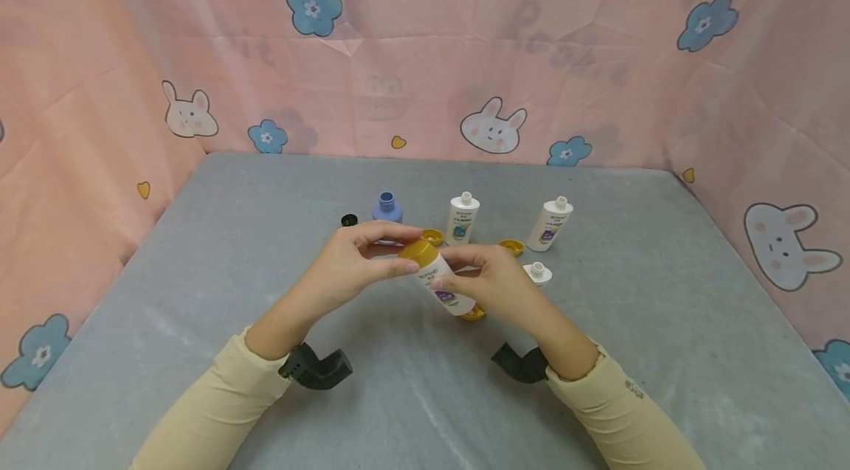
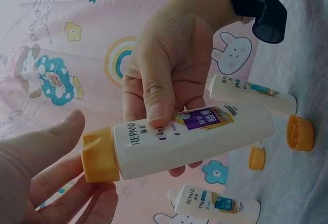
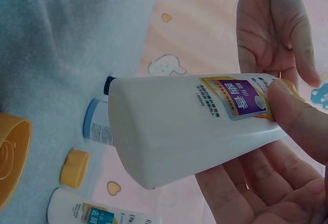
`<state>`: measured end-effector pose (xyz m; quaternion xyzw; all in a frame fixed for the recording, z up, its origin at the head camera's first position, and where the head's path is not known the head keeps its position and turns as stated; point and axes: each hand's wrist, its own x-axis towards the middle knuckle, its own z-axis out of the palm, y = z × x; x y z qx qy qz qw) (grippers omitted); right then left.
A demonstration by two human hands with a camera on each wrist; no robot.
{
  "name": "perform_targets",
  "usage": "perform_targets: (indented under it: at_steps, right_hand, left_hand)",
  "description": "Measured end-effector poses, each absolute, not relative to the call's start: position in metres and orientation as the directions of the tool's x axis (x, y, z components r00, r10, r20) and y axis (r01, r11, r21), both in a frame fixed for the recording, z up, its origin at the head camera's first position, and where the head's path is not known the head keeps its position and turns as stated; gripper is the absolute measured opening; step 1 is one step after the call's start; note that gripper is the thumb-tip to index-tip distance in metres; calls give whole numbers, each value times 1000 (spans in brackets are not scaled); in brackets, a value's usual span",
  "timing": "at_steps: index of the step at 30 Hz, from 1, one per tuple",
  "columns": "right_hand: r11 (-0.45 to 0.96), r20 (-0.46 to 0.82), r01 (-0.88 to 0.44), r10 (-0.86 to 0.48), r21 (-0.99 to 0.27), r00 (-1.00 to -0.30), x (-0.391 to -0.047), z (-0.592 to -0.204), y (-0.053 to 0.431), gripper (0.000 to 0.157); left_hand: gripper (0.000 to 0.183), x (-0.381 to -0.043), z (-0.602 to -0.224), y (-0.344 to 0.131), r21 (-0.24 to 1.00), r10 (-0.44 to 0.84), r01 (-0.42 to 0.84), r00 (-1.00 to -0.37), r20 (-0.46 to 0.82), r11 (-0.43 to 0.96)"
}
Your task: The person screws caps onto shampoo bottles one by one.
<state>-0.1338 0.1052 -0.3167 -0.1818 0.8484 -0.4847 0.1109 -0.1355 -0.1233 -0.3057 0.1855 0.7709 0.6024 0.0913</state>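
Observation:
My right hand (image 1: 498,282) grips a white shampoo bottle (image 1: 441,284) above the table, thumb on its labelled front and fingers behind. The bottle is tilted, its yellow cap (image 2: 100,155) toward the left hand. Around that cap is my left hand (image 1: 341,260), its fingers fairly straight. In the left wrist view those fingers lie behind the cap, while the thumb stands apart from it. A purple label (image 3: 243,98) shows on the bottle's front. Beneath the bottle, a loose yellow cap (image 1: 474,313) is partly hidden.
Uncapped white bottles stand behind the hands, one at centre (image 1: 462,219), one at right (image 1: 550,225); another (image 1: 539,274) is half hidden by the right hand. Two yellow caps (image 1: 511,247) lie between them. A blue bottle (image 1: 387,208) and black cap (image 1: 348,220) are behind the left hand.

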Motion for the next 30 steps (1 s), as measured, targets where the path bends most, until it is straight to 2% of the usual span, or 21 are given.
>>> perform_targets:
  at_steps: [6, 13, 24, 30]
  right_hand:
    - [452, -19, -195, -428, -870, -904, -133, -316, 104, 33]
    - [443, -3, -221, -450, -869, -893, -134, -317, 105, 33]
    - [454, -21, -207, -448, -867, -894, -133, -315, 104, 34]
    - [451, -4, -226, -454, -863, -891, -133, -315, 105, 34]
  left_hand:
    - [34, -136, -307, -121, 972, 374, 116, -927, 32, 205]
    - [28, -135, -307, -120, 966, 367, 134, -929, 45, 222]
    - [28, -136, -307, -123, 959, 443, 206, -891, 101, 196]
    - [41, -135, -305, -124, 954, 423, 223, -898, 122, 199]
